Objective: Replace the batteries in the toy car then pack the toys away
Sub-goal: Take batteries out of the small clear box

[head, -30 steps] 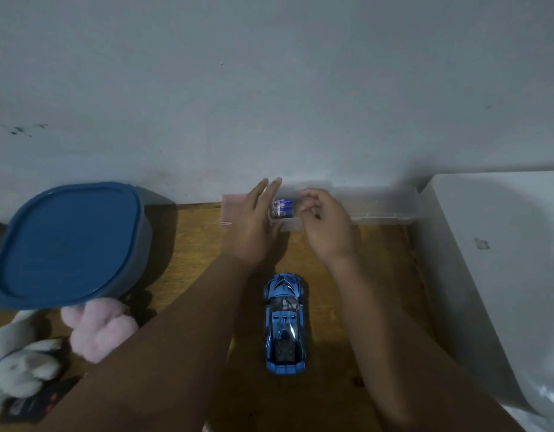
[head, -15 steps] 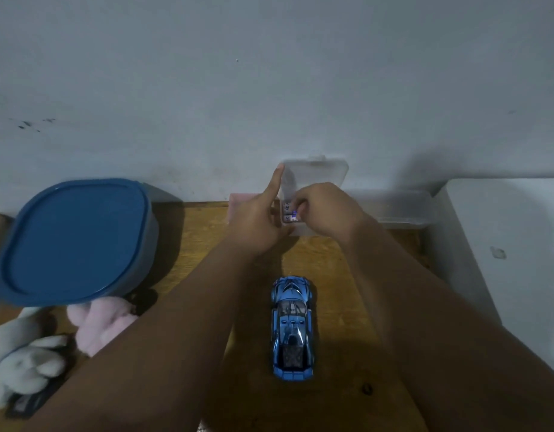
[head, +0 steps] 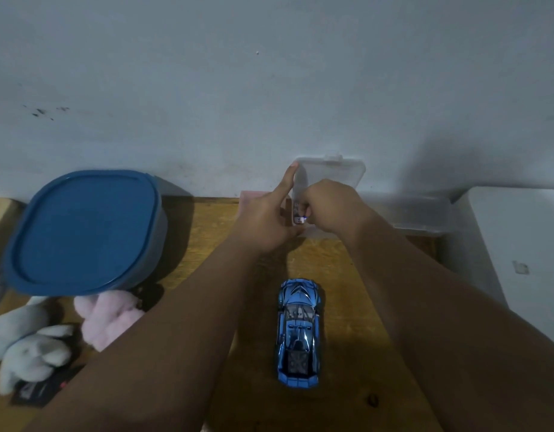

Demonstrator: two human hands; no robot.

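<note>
The wall (head: 269, 73) fills the top half of my view, grey-blue and scuffed at the left. Below it runs the wooden worktop (head: 338, 307), with a white block (head: 519, 244) against its right edge. On the left of the worktop sits a big tub with a blue lid (head: 82, 229), and in front of it lie a pink plush toy (head: 110, 319) and a white plush rabbit (head: 32, 350), the rabbit resting partly on a dark flat thing (head: 35, 391) that I cannot make out.

My two forearms reach forward from the bottom corners and meet at the back of the worktop. Between them, nearer to me, stands the blue toy car (head: 298, 333), on its wheels, pointing away from me and touched by neither hand.

At the wall stands a small clear plastic case, its lid (head: 331, 173) raised upright. A longer clear box (head: 419, 213) lies to its right, and a pink edge (head: 247, 198) shows behind my left hand. My left hand (head: 269, 219) steadies the case, the forefinger stretched up along the lid's left edge, the other fingers curled. My right hand (head: 328, 207) is closed in a pinch inside the case, its fingertips on the batteries (head: 298, 213), of which only a small blue and white bit shows.
</note>
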